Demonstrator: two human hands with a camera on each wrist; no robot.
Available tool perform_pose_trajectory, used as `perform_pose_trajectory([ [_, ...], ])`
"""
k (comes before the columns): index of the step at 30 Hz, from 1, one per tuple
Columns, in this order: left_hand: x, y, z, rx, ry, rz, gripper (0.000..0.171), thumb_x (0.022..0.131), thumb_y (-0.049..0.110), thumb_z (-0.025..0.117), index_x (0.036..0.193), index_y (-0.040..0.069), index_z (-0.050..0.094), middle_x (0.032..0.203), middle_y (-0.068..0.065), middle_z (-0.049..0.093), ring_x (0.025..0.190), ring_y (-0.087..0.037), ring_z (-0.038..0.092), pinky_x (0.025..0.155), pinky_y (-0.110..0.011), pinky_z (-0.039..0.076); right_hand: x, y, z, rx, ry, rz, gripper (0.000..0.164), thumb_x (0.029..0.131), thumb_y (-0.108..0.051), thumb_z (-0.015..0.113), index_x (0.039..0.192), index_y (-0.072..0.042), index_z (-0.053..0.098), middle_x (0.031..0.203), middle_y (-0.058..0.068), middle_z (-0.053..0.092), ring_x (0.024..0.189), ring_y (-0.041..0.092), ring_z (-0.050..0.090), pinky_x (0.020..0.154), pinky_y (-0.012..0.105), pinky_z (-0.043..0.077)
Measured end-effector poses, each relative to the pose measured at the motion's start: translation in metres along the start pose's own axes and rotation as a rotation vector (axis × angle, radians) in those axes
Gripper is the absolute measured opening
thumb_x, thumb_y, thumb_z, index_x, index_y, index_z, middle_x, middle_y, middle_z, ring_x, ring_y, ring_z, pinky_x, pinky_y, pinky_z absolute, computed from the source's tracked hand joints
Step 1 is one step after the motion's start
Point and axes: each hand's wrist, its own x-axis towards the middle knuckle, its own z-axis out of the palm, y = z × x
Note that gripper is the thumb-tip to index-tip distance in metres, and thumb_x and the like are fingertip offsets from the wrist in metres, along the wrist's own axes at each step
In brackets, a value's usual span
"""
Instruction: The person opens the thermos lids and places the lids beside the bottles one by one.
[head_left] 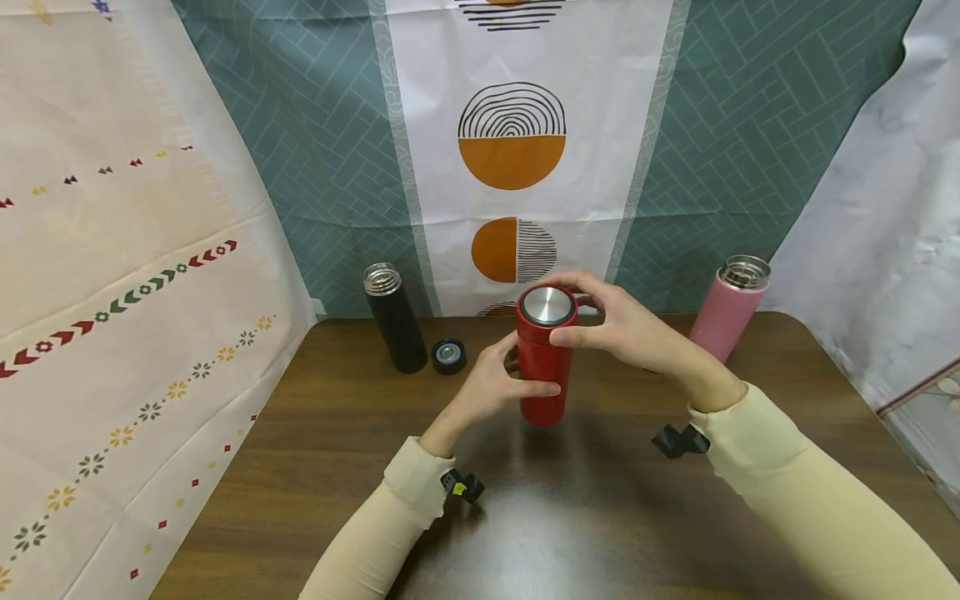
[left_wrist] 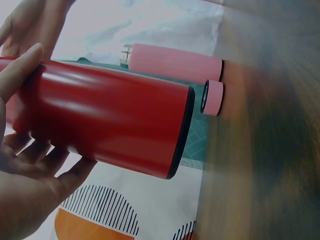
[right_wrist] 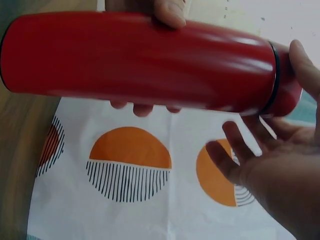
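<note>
A red thermos bottle [head_left: 543, 383] stands upright in front of me, raised off the table, its dark base ring showing in the left wrist view. My left hand [head_left: 489, 382] grips its body, thumb on the near side and fingers wrapped behind. At the top, the lid [head_left: 547, 308] with a silver disc is on the bottle. My right hand [head_left: 626, 325] holds this lid between thumb and fingers. A thin dark seam [right_wrist: 275, 75] divides lid from body in the right wrist view.
An uncapped black bottle [head_left: 397, 325] stands at the back left beside its dark cap [head_left: 448, 356]. Back right is an uncapped pink bottle [head_left: 727, 312], with a pink cap [left_wrist: 214, 98] next to it. A patterned curtain hangs behind the wooden table [head_left: 315, 500].
</note>
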Motion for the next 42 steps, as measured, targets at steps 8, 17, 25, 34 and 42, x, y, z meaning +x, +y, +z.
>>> perform_pose_trajectory([
  [8, -0.001, 0.001, 0.000, -0.008, 0.005, 0.010, 0.062, 0.087, 0.026, 0.082, 0.143, 0.020, 0.056, 0.132, 0.002, 0.067, 0.119, -0.021, 0.063, 0.103, -0.046, 0.052, -0.002, 0.000, -0.001, 0.035, -0.022, 0.029, 0.068, 0.094, -0.023, 0.076, 0.155, -0.021, 0.045, 0.151, 0.000, 0.048, 0.139, 0.026, 0.042, 0.114, 0.062, 0.036],
  [17, -0.001, 0.002, 0.000, -0.013, 0.029, -0.005, 0.064, 0.087, 0.025, 0.083, 0.145, 0.021, 0.056, 0.130, 0.001, 0.068, 0.118, -0.022, 0.065, 0.100, -0.045, 0.054, -0.002, -0.001, 0.014, -0.055, 0.146, 0.029, 0.063, 0.090, -0.023, 0.082, 0.144, -0.016, 0.049, 0.136, 0.002, 0.057, 0.125, 0.029, 0.052, 0.105, 0.058, 0.044],
  [25, -0.001, 0.000, 0.000, -0.015, 0.024, -0.005, 0.065, 0.086, 0.027, 0.084, 0.144, 0.022, 0.056, 0.130, 0.002, 0.068, 0.118, -0.021, 0.065, 0.101, -0.045, 0.054, -0.001, -0.002, 0.012, -0.050, 0.136, 0.027, 0.060, 0.091, -0.021, 0.082, 0.142, -0.015, 0.052, 0.134, 0.002, 0.059, 0.123, 0.025, 0.054, 0.105, 0.052, 0.044],
  [34, 0.000, 0.000, 0.001, -0.027, 0.011, -0.006, 0.061, 0.087, 0.025, 0.082, 0.142, 0.020, 0.057, 0.130, 0.000, 0.068, 0.117, -0.022, 0.065, 0.101, -0.045, 0.054, 0.000, -0.002, 0.003, 0.067, 0.024, 0.043, 0.059, 0.093, -0.016, 0.077, 0.147, -0.018, 0.052, 0.138, 0.001, 0.060, 0.127, 0.026, 0.054, 0.102, 0.051, 0.049],
  [42, 0.001, 0.001, 0.000, -0.016, 0.036, -0.008, 0.063, 0.086, 0.025, 0.084, 0.143, 0.021, 0.057, 0.129, 0.001, 0.068, 0.116, -0.022, 0.066, 0.100, -0.044, 0.055, -0.001, 0.002, 0.008, 0.041, 0.089, 0.080, 0.070, 0.092, -0.023, 0.079, 0.152, -0.014, 0.044, 0.144, 0.004, 0.054, 0.133, 0.031, 0.050, 0.106, 0.056, 0.046],
])
